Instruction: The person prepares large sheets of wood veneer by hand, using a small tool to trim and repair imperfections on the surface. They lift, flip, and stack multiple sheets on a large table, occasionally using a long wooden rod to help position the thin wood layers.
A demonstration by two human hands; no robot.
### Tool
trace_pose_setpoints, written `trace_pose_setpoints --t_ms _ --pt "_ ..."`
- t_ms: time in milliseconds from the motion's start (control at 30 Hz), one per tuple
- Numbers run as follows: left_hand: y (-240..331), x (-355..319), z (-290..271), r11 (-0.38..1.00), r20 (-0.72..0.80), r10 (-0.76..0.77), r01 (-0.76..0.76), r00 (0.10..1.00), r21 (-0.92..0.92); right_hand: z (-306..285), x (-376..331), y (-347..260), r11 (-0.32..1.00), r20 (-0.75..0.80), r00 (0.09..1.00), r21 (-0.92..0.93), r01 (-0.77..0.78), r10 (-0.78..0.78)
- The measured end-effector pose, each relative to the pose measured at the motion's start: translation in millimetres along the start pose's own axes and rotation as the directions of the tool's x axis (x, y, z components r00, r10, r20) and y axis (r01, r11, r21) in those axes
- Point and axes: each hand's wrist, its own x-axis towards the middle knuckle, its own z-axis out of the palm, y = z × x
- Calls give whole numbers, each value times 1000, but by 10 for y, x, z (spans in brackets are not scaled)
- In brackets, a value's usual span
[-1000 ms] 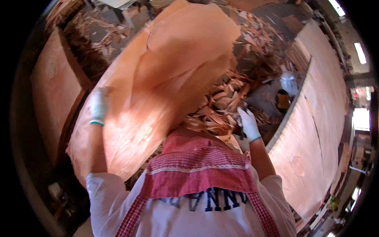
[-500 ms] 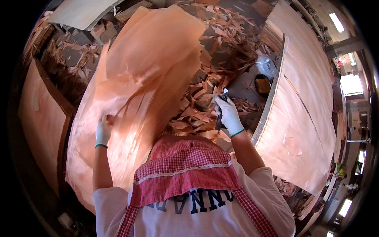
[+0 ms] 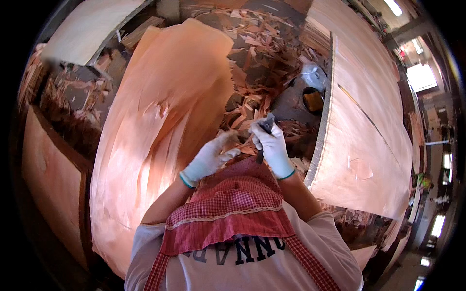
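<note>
My right hand (image 3: 273, 145), in a white glove with a green cuff, is closed round a black-handled knife (image 3: 265, 125) held upright before my apron. Its blade is hard to make out. My left hand (image 3: 208, 156), gloved alike, hovers just left of it with thumb and fingers apart and nothing visible in them. To the left of my hands lies a large pile of thin orange-brown wood veneer sheets (image 3: 160, 97). The top sheet is rippled, with a small torn spot near its middle.
Torn veneer scraps (image 3: 252, 97) litter the area ahead. At right is a pale veneer stack (image 3: 364, 140) with a thin stick (image 3: 361, 109) on it. Beside that stack are a clear plastic bag (image 3: 314, 76) and a dark round container (image 3: 313, 100). Another stack (image 3: 51, 169) stands far left.
My left hand has left the veneer and moved right, close to my right hand. The lifted sheet now lies flatter on the pile. My right hand, still holding the knife, has come slightly nearer.
</note>
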Motion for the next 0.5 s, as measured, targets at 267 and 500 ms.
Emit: trace_pose_setpoints --t_ms 267,500 --pt "-422 1049 -168 658 -63 -268 230 961 718 -835 659 -466 868 -46 998 494 55 -37" --pt "-715 2520 -391 454 -177 12 153 984 878 -1791 1831 -924 633 123 976 774 17 -177"
